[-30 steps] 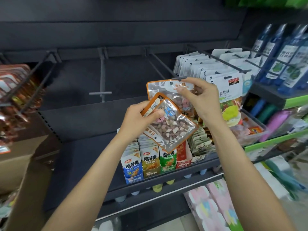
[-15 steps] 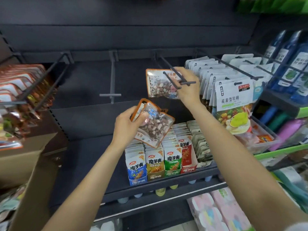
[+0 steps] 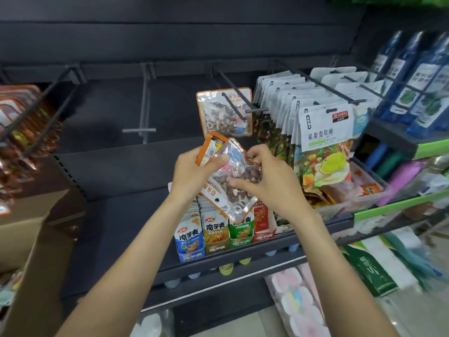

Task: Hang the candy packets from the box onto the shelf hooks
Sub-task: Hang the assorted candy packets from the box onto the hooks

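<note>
One candy packet (image 3: 224, 110) is seen hanging on a black shelf hook (image 3: 239, 99) in the head view, well back from the hook's front crossbar. Its orange border and clear window full of small mixed candies are visible. Just below it, a small bundle of packets (image 3: 226, 176) is held between both hands in front of the shelf. The left hand (image 3: 192, 173) is curled round the orange-edged top end of the bundle, thumb laid across the front. The right hand (image 3: 263, 177) is closed on the front packet, with its fingers bent over the upper edge and its thumb pressed on the clear face. The front packet is tilted, with its hang-hole end pointing down toward the left.

A second hook (image 3: 144, 113), grey and bare, sticks out to the left of the hung packet. To the right, rows of white pouches (image 3: 325, 142) are hung on further hooks. Under the hands, small snack boxes (image 3: 213, 237) in blue, yellow, green and red are lined up on the dark shelf (image 3: 116, 215). Blue bottles (image 3: 418, 81) are stood on a green-edged shelf at the far right. A cardboard box (image 3: 31, 234) is seen at the left edge, its contents out of sight. Orange packets (image 3: 19, 113) are hung on hooks above it.
</note>
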`<state>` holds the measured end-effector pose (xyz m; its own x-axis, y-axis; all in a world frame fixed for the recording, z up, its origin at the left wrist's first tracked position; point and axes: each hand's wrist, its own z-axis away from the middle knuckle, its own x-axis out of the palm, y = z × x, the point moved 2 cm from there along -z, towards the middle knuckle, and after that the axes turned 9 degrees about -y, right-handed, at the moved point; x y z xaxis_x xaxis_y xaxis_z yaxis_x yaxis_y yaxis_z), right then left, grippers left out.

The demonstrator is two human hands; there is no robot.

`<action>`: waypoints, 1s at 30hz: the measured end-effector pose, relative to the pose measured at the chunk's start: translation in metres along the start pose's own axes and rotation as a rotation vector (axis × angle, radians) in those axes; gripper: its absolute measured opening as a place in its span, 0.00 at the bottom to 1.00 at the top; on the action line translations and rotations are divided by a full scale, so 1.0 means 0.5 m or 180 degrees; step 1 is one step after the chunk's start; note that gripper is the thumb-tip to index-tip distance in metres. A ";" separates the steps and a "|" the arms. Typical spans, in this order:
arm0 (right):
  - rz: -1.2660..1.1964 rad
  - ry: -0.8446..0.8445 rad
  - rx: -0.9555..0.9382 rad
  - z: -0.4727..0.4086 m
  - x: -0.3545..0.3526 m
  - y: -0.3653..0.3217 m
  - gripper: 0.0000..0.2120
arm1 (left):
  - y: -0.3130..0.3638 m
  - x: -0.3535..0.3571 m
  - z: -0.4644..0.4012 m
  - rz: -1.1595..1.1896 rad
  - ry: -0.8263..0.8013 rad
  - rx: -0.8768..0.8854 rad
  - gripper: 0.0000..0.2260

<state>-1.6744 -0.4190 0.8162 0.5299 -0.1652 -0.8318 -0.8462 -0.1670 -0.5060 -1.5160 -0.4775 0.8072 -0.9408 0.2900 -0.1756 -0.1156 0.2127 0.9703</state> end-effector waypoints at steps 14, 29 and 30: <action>-0.4590 0.1565 0.0874 0.018 -0.022 0.017 0.18 | 0.010 -0.004 0.040 -0.1029 0.0130 0.0792 0.06; -0.4625 0.1662 0.1276 -0.013 0.034 -0.026 0.18 | 0.034 0.007 0.023 -0.1276 0.0550 0.0915 0.11; -0.4643 0.1658 0.1315 -0.012 0.035 -0.022 0.20 | 0.031 0.007 0.023 -0.1301 0.0527 0.0870 0.11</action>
<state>-1.6554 -0.4257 0.8087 0.7470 -0.4196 0.5157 0.4655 -0.2236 -0.8563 -1.5175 -0.4625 0.8195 -0.8766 -0.0146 -0.4809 -0.4174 0.5201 0.7451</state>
